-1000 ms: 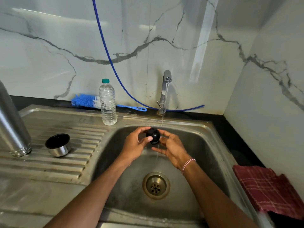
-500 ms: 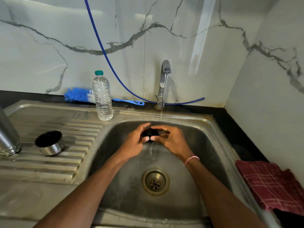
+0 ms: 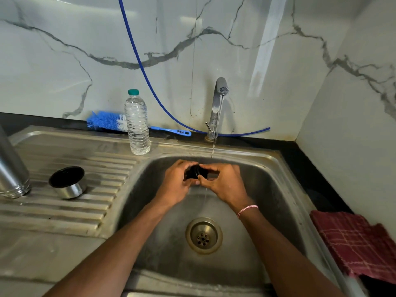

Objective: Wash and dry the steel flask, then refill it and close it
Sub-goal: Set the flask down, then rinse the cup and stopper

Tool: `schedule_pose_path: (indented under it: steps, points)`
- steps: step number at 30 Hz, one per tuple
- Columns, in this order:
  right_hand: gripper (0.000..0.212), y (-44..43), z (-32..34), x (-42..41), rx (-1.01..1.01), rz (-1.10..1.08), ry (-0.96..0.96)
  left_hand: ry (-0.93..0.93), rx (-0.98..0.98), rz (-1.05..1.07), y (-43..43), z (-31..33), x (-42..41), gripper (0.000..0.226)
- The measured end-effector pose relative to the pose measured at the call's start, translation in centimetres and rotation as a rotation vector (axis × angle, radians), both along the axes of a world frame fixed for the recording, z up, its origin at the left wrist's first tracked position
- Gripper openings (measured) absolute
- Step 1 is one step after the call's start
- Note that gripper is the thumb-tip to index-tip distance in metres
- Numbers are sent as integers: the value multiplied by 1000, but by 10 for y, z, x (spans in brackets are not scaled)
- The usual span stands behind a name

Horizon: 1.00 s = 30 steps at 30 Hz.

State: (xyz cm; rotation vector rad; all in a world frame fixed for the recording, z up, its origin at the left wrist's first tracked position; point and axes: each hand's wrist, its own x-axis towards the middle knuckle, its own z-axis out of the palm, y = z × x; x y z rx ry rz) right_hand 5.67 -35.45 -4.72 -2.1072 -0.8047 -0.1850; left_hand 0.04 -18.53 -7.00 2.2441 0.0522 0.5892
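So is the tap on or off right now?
On. A thin stream of water falls from the tap to where the left hand and right hand hold the black cap over the sink.

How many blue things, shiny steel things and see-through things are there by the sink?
Blue: 2 (brush, tube)
Shiny steel: 4 (flask, cup, tap, sink)
See-through: 1 (bottle)
Total: 7

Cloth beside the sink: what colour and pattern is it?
The cloth is dark red, checked; head view.
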Motion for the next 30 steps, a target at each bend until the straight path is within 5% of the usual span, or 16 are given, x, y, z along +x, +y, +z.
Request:
schedule_pose_path:
  steps: [8,24,30]
  points:
    - [15,2,7,-4,-247,-52,-118,8,-15,36,-5,-4,-1,50]
    - [18,6,-1,1,-109,-79,-68,103,-136,-9,-6,-3,-1,46]
    - [13,2,-1,8,64,-164,90,120,-173,-12,-11,1,0,46]
